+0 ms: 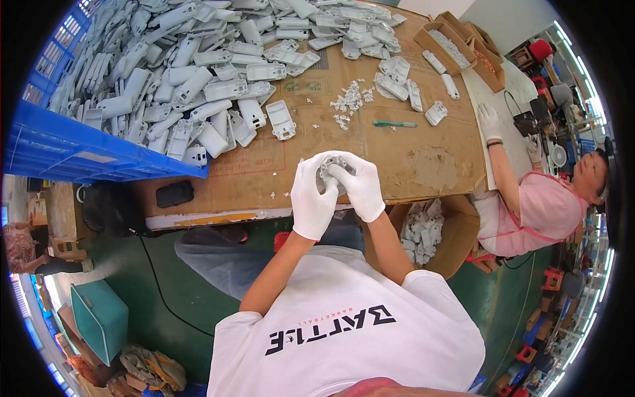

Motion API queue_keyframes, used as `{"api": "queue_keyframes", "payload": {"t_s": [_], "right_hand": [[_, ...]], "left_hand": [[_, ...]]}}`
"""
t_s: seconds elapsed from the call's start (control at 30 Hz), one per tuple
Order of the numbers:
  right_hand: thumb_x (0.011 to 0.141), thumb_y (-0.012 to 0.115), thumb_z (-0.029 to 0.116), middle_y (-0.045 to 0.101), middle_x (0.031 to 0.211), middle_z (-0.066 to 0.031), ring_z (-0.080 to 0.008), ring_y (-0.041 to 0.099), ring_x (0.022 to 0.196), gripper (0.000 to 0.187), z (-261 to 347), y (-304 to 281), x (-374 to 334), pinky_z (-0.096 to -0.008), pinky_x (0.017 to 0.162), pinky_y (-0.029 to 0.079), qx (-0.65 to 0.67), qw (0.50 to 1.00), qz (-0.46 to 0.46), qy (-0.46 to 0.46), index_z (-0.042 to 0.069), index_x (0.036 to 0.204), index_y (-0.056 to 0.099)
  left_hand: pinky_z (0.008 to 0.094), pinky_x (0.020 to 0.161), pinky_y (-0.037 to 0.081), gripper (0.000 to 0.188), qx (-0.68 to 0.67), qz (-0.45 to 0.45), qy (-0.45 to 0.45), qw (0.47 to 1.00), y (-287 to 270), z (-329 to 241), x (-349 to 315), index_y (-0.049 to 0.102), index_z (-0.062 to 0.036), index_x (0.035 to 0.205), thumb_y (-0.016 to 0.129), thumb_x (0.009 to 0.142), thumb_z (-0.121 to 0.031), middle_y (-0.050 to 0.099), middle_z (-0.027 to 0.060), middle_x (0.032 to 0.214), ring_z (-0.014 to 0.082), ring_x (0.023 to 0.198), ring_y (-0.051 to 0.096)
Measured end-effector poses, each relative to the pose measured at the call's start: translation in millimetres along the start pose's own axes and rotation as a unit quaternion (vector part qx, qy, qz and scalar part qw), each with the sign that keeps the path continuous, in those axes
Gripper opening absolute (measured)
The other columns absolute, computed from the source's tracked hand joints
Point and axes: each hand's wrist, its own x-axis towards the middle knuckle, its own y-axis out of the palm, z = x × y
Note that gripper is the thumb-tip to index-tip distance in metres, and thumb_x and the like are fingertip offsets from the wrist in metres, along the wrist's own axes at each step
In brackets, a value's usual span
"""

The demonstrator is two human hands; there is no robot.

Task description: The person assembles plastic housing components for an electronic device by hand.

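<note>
Both my hands wear white gloves and meet above the front edge of the cardboard-covered table (370,155). My left hand (313,198) and my right hand (359,183) are closed round a grey-white plastic housing (333,165), its hollow side partly showing. The right thumb presses into it; the fingers behind hide the rest. Beyond them lies a scatter of small white plastic pieces (352,99). A teal pen (394,124) rests to its right, and a single open housing (281,120) lies to its left.
A large heap of housings (192,86) fills the far left behind a blue crate wall (99,145). Small boxes (456,49) stand far right. Beside my right arm, a carton (456,228) holds white parts. A black case (174,194) sits front left. A person in pink (549,205) sits right.
</note>
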Motion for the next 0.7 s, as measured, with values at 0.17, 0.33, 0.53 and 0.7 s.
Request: {"api": "queue_keyframes", "payload": {"t_s": [0.17,0.33,0.53,0.7], "right_hand": [[0.091,0.063,0.006,0.074,0.102,-0.0115,-0.0130,0.068,0.091,0.032,-9.6,-4.0,-1.4,-0.0278,0.083,0.053,-0.074,0.996,0.022,-0.035,-0.002,0.121,0.067],[0.091,0.059,0.004,0.074,0.109,-0.0154,-0.0193,0.071,0.098,0.035,-10.1,2.6,-2.8,-0.0300,0.087,0.053,-0.092,0.993,0.020,-0.068,0.000,0.126,0.065],[0.089,0.057,0.004,0.071,0.114,-0.0193,-0.0288,0.071,0.104,0.034,-9.2,4.8,-4.4,-0.0341,0.090,0.054,-0.118,0.989,0.003,-0.088,0.001,0.122,0.067],[0.089,0.060,0.005,0.071,0.111,-0.0201,-0.0344,0.070,0.102,0.032,-13.3,10.2,-7.6,-0.0365,0.087,0.055,-0.126,0.982,0.001,-0.140,0.000,0.120,0.067]], "left_hand": [[0.0343,0.085,0.053,0.034,0.002,0.015,-0.001,1.000,-6.4,8.0,5.1,0.064,-0.0027,0.115,0.062,0.082,0.007,0.066,0.0134,0.104,0.0262,0.093,0.067],[0.0321,0.083,0.053,0.026,0.007,-0.012,-0.026,1.000,-4.9,9.2,4.2,0.067,-0.0016,0.110,0.063,0.085,0.005,0.069,0.0115,0.104,0.0234,0.090,0.068],[0.0309,0.080,0.053,0.025,-0.035,-0.031,-0.042,0.998,-1.2,9.7,5.4,0.066,-0.0005,0.104,0.062,0.080,0.006,0.068,0.0118,0.095,0.0225,0.086,0.067],[0.0278,0.082,0.052,0.022,-0.098,-0.004,-0.129,0.987,-8.5,11.1,9.9,0.064,0.0014,0.098,0.060,0.078,0.007,0.068,0.0073,0.092,0.0132,0.088,0.064]]}}
